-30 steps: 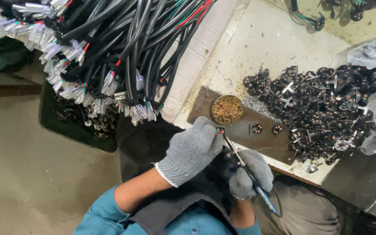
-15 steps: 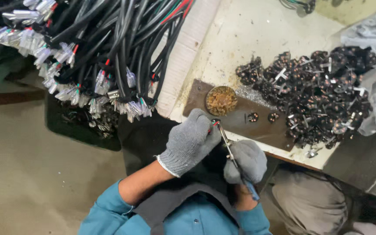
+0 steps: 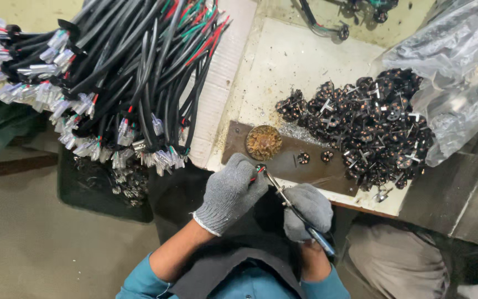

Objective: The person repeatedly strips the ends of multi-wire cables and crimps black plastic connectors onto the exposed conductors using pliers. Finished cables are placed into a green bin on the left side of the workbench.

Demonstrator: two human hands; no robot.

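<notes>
Left hand (image 3: pixel 230 194) pinches a red wire end (image 3: pixel 258 173) below the brass tip cleaner (image 3: pixel 263 142); right hand (image 3: pixel 307 207) grips the soldering iron (image 3: pixel 297 209). Keep the tip steady on the joint.

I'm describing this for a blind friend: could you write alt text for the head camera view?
Two grey-gloved hands meet at a workbench edge: the left hand pinches thin red wires, the right hand holds a slim soldering iron to them. Nearby lie a bundle of black cables and a heap of small black parts.
</notes>
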